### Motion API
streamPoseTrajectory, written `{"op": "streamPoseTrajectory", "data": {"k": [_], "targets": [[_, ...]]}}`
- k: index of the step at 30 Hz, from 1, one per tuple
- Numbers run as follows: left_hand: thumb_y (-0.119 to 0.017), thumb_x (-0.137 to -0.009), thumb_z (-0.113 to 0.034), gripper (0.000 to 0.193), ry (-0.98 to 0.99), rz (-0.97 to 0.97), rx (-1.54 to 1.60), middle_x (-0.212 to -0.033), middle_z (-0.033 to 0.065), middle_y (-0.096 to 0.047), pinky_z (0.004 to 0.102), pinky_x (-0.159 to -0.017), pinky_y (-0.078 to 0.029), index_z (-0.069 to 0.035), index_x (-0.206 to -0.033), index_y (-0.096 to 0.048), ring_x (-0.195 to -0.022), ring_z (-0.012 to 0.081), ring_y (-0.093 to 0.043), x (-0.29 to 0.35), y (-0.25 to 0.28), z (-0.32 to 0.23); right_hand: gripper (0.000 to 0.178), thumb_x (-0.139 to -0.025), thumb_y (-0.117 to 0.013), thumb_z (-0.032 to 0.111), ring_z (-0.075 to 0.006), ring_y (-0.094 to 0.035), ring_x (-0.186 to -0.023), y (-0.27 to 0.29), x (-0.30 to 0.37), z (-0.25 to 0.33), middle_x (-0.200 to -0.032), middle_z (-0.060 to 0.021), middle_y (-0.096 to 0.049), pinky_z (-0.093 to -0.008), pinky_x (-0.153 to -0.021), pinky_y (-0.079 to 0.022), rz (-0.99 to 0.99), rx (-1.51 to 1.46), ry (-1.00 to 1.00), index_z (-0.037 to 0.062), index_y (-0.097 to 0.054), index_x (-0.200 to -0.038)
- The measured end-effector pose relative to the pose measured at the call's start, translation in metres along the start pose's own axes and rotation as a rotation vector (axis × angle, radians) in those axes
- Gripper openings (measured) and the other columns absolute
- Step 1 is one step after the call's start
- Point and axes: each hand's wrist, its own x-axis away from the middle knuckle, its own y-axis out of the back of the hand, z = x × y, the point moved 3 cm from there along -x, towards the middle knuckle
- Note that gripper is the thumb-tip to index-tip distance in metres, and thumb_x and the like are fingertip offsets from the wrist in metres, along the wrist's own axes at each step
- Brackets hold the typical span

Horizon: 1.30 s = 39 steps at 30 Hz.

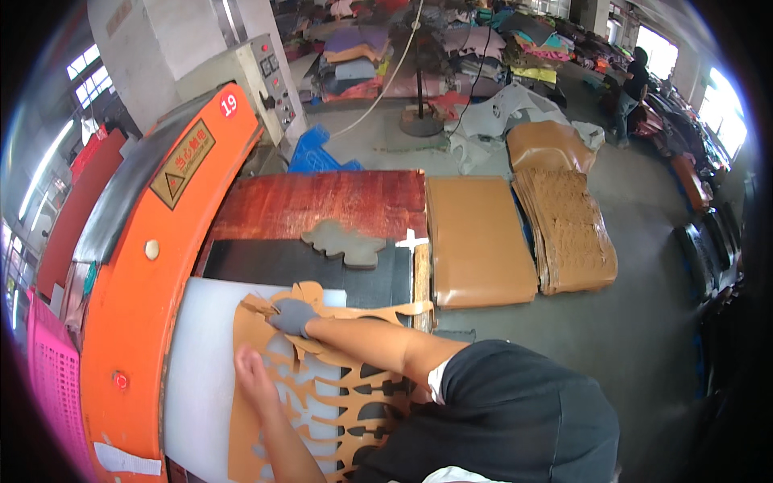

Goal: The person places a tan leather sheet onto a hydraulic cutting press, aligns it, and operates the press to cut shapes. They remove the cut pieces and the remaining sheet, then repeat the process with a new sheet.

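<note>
Where it bunches left of the frame's centre, the tan leather point(244, 410) looks smooth and limp, cut through with curved holes that leave thin, branching strips. My right hand point(294, 316), in a grey glove, is closed on its folded upper part; my bare left hand point(254, 374) is blurred over its left side, and I cannot tell whether it grips anything. From my right hand the leather spreads down to the lower edge, one strip reaching right past my wrist. Beneath it is a smooth white board point(193, 362); above, a lobed grey block point(346, 244) sits on a dark panel point(241, 262). An orange machine point(133, 314) curves along the left, folded brown stacks point(481, 241) stand right of centre, and hide piles point(354, 47) crowd the top.
</note>
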Motion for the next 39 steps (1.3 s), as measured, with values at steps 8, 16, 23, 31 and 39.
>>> {"op": "streamPoseTrajectory", "data": {"k": [8,16,23,31,39], "targets": [[-0.039,-0.094,-0.038,0.057,0.0,-0.088,-1.131,-0.149,0.0045,-0.022,0.0524,-0.106,-0.019,-0.01,-0.141,-0.025,-0.137,0.0243,-0.019,-0.036,0.011,0.056,0.04,-0.079,-0.056,0.039,-0.0364,-0.057,-0.095,-0.001,0.001,-0.02,-0.105,-0.0203,-0.06,-0.0436,-0.08,-0.045,-0.298,0.132,0.271,0.0055,-0.061,-0.101],[-0.038,-0.094,-0.035,0.057,-0.004,-0.096,-1.152,-0.149,0.0036,-0.021,0.0517,-0.107,-0.017,-0.011,-0.143,-0.022,-0.138,0.0227,-0.017,-0.037,0.019,0.063,0.029,-0.083,-0.062,0.028,-0.0134,-0.054,-0.071,0.118,0.044,-0.032,-0.081,-0.0047,-0.059,-0.0297,-0.064,-0.045,-0.693,-0.811,0.093,0.0006,-0.06,-0.094],[-0.041,-0.093,-0.033,0.057,-0.03,-0.078,-1.075,-0.149,0.0034,-0.021,0.0519,-0.108,-0.013,-0.017,-0.143,-0.021,-0.138,0.0231,-0.017,-0.031,0.027,0.064,0.023,-0.084,-0.06,0.023,-0.0113,-0.055,-0.068,0.156,0.08,-0.017,-0.082,-0.0036,-0.06,-0.028,-0.061,-0.045,-0.693,-0.951,0.238,0.0031,-0.059,-0.096],[-0.041,-0.091,-0.039,0.058,-0.048,-0.027,-1.088,-0.148,0.0045,-0.023,0.0536,-0.108,-0.013,-0.018,-0.143,-0.024,-0.137,0.0244,-0.018,-0.021,0.025,0.065,0.03,-0.083,-0.06,0.027,-0.0151,-0.056,-0.076,0.158,0.046,-0.036,-0.085,-0.0066,-0.061,-0.0294,-0.069,-0.045,-0.61,-0.83,0.151,0.0003,-0.06,-0.097],[-0.051,-0.088,-0.03,0.057,-0.212,0.032,-0.969,-0.145,0.0121,-0.027,0.0504,-0.107,-0.014,-0.009,-0.137,-0.033,-0.135,0.0271,-0.022,-0.03,-0.033,0.023,0.025,-0.083,-0.061,0.027,-0.0152,-0.057,-0.069,0.121,0.014,-0.069,-0.078,-0.0041,-0.058,-0.0299,-0.061,-0.047,-0.338,-0.987,0.071,0.0041,-0.058,-0.092]]}}
